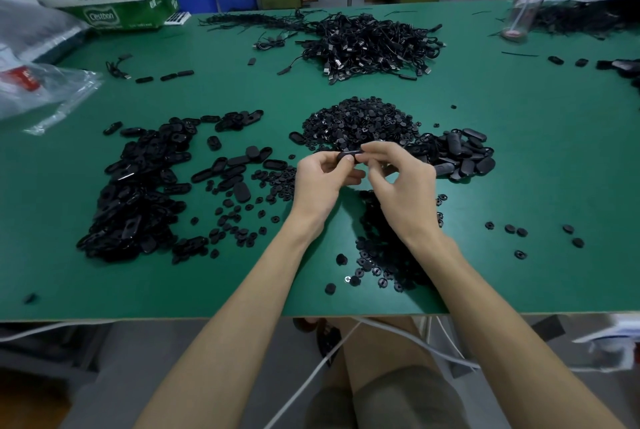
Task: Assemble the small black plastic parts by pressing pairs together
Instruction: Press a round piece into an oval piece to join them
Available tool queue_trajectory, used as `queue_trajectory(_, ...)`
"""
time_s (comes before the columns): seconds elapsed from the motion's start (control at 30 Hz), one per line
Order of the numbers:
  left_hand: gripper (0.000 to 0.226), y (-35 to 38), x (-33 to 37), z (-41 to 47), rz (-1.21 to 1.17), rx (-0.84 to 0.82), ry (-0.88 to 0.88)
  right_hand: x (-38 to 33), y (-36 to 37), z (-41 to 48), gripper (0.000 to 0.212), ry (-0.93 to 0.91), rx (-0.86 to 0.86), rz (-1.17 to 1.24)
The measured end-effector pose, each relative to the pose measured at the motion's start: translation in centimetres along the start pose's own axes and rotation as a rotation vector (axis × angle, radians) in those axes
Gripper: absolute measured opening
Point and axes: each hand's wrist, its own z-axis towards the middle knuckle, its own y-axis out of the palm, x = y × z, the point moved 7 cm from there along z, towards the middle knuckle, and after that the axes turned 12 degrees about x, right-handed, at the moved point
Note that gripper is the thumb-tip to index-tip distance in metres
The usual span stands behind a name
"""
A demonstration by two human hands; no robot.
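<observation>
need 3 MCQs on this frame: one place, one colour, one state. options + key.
1. Where does the pile of black cables lie?
A. At the far middle of the table
B. At the near edge by the person
C. Under the table

2. What colour is the table top?
A. Grey
B. Green
C. White

3. What are the hands doing?
A. Both resting flat on the table
B. One is reaching into the carton
C. Both hold a small black part between them above the table

Key: 1 A, the tangle sits beyond the piles of small parts, toward the far side. 2 B, the surface is green all over. 3 C, the left hand and right hand meet at their fingertips on the part.
</observation>
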Motion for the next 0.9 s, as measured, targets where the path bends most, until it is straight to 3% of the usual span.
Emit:
queue_trajectory(0.1, 0.017, 0.1, 0.2, -0.2, -0.029, -0.014, 0.002, 0.5, -0.6, 0.3, 0.023, 0.061, 0.057, -0.006)
queue_trajectory(0.23, 0.017, 0.6, 0.5, -0.4, -0.023, -0.086, 0.015, 1.2, -0.3, 0.4, 0.016, 0.155, -0.011, 0.003)
queue_trajectory(0.43, 0.008, 1.1, 0.7, -0.8, 0.034, -0.154, 0.051, 1.1, -0.7, 0.4, 0.015, 0.171, -0.006, 0.018)
queue_trajectory(0.9, 0.014, 1.1, 1.2, -1.0, 0.068, -0.161, 0.104, 0.9, -0.7, 0.5, 0.016, 0.140, -0.011, 0.009)
